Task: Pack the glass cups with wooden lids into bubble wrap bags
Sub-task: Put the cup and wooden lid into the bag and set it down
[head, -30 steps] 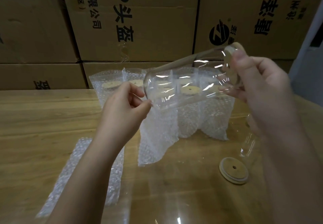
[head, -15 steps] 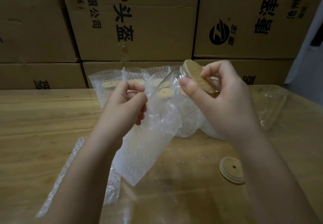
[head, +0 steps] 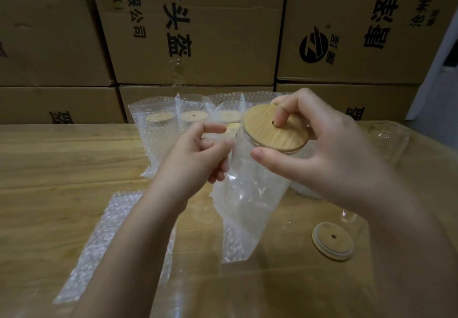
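The right hand [head: 329,154] had its grip pinching the wooden lid [head: 275,130] by the rim, thumb at the near edge and fingers at the far side, one fingertip resting beside the lid's small hole. The left hand [head: 198,159] had its grip pinching the mouth of the bubble bag [head: 247,201], holding it open just beside the lid. The cup [head: 250,149] under the lid was already mostly down inside the bag, which hung above the tabletop [head: 62,169] with its lower end slack. To finish the step well, I reckoned the cup should go straight down until it reached the bag's bottom, with the lid kept pressed on so it would not pop off, and the left hand should draw the bag's edge up past the lid. Glass in a loose film could slip, so lowering the bag onto the tabletop first seemed wise. Four packed cups [head: 173,121] stood behind in a row, flat bags [head: 111,243] lay near the left arm, a spare lid [head: 333,240] lay to the right, and a bare cup [head: 389,141] lay at the far right.
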A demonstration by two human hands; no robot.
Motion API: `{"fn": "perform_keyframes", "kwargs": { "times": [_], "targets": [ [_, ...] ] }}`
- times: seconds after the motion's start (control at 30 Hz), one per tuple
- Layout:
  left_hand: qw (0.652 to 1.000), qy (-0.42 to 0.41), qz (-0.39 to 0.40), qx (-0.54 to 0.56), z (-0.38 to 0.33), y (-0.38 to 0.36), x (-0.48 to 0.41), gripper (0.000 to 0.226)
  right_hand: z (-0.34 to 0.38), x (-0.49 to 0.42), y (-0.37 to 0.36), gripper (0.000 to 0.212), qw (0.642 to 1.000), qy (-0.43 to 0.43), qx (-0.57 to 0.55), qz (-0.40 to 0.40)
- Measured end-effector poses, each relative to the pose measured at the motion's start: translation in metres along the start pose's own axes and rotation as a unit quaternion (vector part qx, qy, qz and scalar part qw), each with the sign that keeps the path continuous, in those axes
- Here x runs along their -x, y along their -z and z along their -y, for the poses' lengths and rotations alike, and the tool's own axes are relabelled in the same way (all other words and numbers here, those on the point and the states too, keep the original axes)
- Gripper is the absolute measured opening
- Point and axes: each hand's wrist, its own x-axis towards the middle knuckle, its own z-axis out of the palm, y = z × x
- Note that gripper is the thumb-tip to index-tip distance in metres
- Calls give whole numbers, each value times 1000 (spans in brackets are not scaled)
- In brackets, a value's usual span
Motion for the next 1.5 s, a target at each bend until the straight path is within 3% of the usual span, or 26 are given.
{"fn": "perform_keyframes", "kwargs": {
  "times": [0.13,0.23,0.53,0.67,0.83,1.03,1.27,1.37,1.5],
  "targets": [
    [997,-18,-28,-64,4,5,-1,2,-3,-3,-7,45,999,-16,-32,36],
    [995,-36,-47,-76,6,8,-3,9,-8,-6,-20,41,996,-29,-38,77],
    [998,-55,-17,-41,8,5,-5,4,-24,-10,-45,60,978,-16,29,205],
    [992,-46,12,-120,8,5,-4,7,-29,-11,-52,57,973,-22,58,224],
    [922,-16,0,-387,2,8,6,46,-32,-14,-56,50,975,-38,54,213],
    [891,5,25,-453,-11,3,18,53,-40,-15,-52,15,988,-93,-28,118],
    [794,-11,99,-599,-12,-3,29,55,-42,-18,-56,28,987,-104,0,125],
    [796,-20,93,-597,-15,6,30,48,-42,-19,-51,26,992,-102,-5,78],
    [840,-33,-23,-541,-23,18,28,25,-36,-19,-41,25,995,-82,-46,-22]
  ]
}}
